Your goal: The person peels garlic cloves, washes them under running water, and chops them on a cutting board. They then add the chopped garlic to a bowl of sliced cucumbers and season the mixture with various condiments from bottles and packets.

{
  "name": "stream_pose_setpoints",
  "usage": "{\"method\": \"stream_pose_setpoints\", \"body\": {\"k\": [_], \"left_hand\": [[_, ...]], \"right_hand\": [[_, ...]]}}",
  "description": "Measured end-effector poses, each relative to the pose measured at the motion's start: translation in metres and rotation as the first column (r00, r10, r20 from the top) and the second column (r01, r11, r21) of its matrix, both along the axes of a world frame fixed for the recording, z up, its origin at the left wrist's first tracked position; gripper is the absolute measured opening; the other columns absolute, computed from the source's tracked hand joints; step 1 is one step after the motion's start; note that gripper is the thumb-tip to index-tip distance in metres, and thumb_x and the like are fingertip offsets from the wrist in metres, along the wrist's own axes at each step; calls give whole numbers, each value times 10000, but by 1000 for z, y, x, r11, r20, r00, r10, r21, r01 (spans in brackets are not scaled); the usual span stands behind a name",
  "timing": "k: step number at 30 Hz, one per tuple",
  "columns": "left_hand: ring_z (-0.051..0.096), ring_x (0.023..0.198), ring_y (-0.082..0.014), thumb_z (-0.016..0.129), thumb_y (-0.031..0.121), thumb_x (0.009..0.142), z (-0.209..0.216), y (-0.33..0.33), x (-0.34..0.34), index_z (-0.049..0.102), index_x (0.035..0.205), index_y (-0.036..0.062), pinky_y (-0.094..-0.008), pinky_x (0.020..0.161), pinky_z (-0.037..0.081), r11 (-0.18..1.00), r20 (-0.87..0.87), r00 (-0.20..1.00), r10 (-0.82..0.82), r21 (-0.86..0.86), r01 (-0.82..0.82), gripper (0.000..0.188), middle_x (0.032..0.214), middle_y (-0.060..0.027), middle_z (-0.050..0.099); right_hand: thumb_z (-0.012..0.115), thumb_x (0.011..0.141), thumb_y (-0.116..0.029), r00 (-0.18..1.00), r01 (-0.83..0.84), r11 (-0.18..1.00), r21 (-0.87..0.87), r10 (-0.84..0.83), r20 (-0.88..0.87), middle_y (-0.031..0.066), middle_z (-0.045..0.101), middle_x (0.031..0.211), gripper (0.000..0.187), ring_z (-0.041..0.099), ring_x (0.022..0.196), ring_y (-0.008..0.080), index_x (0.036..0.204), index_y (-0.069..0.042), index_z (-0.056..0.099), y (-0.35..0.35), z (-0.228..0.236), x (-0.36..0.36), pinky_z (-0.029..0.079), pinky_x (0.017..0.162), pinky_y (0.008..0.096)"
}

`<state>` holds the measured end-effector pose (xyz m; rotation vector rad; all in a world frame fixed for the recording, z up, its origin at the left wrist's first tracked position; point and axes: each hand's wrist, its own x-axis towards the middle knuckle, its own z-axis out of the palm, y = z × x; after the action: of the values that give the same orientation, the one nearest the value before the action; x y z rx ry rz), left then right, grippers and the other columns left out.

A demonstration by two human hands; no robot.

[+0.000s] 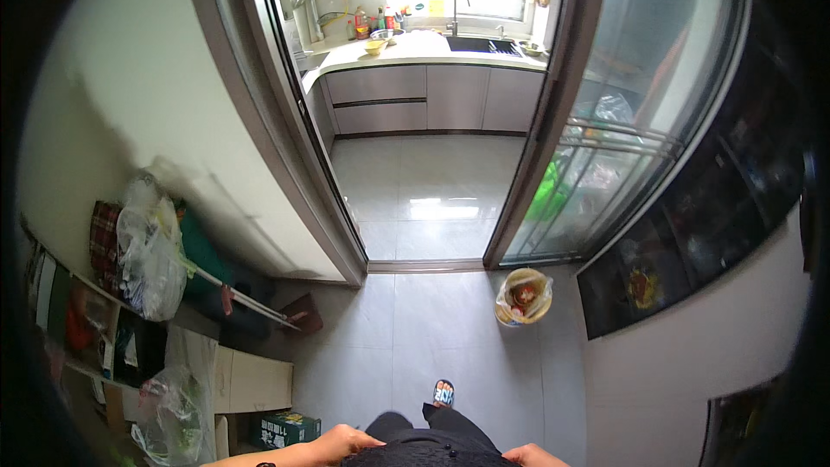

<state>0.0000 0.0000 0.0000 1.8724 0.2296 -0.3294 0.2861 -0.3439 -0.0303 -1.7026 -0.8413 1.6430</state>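
Observation:
Both my hands are low in the head view, one at each side of the dark textured garment (432, 453) over my body. My left hand (347, 442) has its fingers closed at the garment's left edge, pinching the cloth. At the right edge my right hand (532, 456) is closed on the cloth in the same way, partly cut off by the picture's lower rim. Dark trouser legs show beyond the garment, and one foot in a patterned slipper (443, 393) is set forward on the grey tiles.
Ahead, a sliding glass door (640, 112) frames a kitchen with a counter (406, 50) and black sink (484, 45). A lined waste bin (524, 297) stands by the right jamb. Along the left are a long-handled dustpan (303, 316), plastic bags (149, 251), a low cabinet (252, 379) and a green box (285, 429).

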Motion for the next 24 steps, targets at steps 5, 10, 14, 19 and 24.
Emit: {"method": "stream_pose_setpoints", "body": {"k": [5,10,14,19,24], "left_hand": [[681,852,-269,651,147,819,-2,134,216,672,1164,158,-346,760,537,999,227,974,-26,40,17,346,976,-108,702],[674,764,-280,696,243,856,6,286,343,682,1114,121,-341,681,552,974,351,919,-178,193,115,286,874,-95,699],[694,789,-184,684,251,868,29,418,437,683,1091,23,-306,737,540,965,-87,968,-234,-139,221,320,942,-125,722],[680,749,-163,686,342,865,36,556,552,703,1003,18,-301,673,527,945,-43,947,-319,-90,315,352,865,-108,725],[682,747,-205,717,359,838,35,679,656,684,1006,3,-320,703,535,983,36,987,-158,-92,160,395,849,-121,715]], "right_hand": [[657,777,-158,922,-280,960,-11,272,274,225,680,875,226,671,745,292,916,17,690,155,42,193,512,712,412],[627,856,-263,773,-566,815,-123,577,264,188,685,907,263,664,814,281,957,-25,673,357,50,311,508,728,392],[680,865,-275,869,-391,908,148,311,384,105,694,859,234,670,790,222,960,-63,706,524,73,391,521,713,322],[669,869,-271,896,-296,926,235,184,404,126,687,888,241,672,840,263,978,-57,700,671,75,464,529,755,339],[702,853,-207,943,-242,914,327,142,302,103,692,868,192,670,797,209,974,-58,706,813,59,548,525,728,313]]}}
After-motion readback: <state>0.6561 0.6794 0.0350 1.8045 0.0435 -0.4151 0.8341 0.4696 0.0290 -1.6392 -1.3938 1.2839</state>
